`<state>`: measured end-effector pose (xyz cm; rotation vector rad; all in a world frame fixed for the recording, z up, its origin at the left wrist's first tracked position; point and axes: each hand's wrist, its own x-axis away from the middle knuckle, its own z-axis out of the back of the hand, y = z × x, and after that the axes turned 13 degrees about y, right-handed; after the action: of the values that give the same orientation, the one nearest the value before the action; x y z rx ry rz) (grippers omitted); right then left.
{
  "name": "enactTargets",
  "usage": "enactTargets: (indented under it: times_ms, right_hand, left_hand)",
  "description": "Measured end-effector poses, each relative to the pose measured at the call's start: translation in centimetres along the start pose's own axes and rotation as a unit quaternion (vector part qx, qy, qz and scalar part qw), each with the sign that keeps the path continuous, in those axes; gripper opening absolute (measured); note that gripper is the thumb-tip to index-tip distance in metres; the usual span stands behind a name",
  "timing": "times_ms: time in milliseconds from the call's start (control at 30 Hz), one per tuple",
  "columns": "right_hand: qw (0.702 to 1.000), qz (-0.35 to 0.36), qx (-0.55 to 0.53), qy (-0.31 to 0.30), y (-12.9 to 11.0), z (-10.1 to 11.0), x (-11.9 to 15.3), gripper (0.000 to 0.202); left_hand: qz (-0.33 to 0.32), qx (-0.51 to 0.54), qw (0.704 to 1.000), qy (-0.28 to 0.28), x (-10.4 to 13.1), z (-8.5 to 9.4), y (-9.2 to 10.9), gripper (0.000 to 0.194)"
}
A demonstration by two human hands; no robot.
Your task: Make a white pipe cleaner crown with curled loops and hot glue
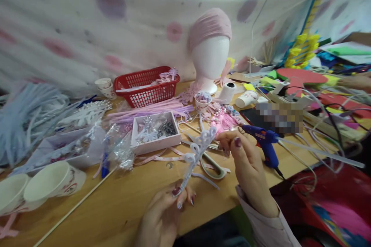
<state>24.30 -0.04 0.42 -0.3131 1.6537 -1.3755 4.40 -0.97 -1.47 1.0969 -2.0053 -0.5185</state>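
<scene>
A pale blue fuzzy pipe cleaner strip, bent into a row of small loops, slants upward between my two hands. My left hand pinches its lower end between thumb and fingers. At the upper end, my right hand has its fingers bent with the fingertips on the loops; the exact grip there is partly hidden. Behind the strip lie scissors with pale handles, flat on the table. Close to my right hand rests a blue glue gun with a clear glue stick in its back.
A white box of beads, a red basket and paper cups stand on the wooden table. A white mannequin head wears a pink band. Pipe cleaner bundles lie left; cables and a phone lie right. Someone's hand shows far right.
</scene>
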Motion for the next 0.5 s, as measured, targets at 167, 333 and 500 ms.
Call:
enactTargets:
  times_ms: [167, 333, 500]
  right_hand:
    - [0.999, -0.032, -0.02, -0.036, -0.4, 0.1, 0.0, 0.028]
    - [0.993, -0.062, -0.088, -0.051, 0.0, 0.0, 1.2, 0.022]
    - [0.991, -0.077, -0.104, -0.045, 0.3, -0.1, 1.5, 0.017]
  left_hand:
    - [0.035, -0.033, 0.999, -0.021, 0.5, 0.0, 0.2, 0.029]
    - [0.09, 0.006, 0.996, -0.024, 0.3, 0.4, 0.1, 0.027]
    - [0.095, 0.002, 0.995, -0.034, 0.2, 0.3, 0.2, 0.026]
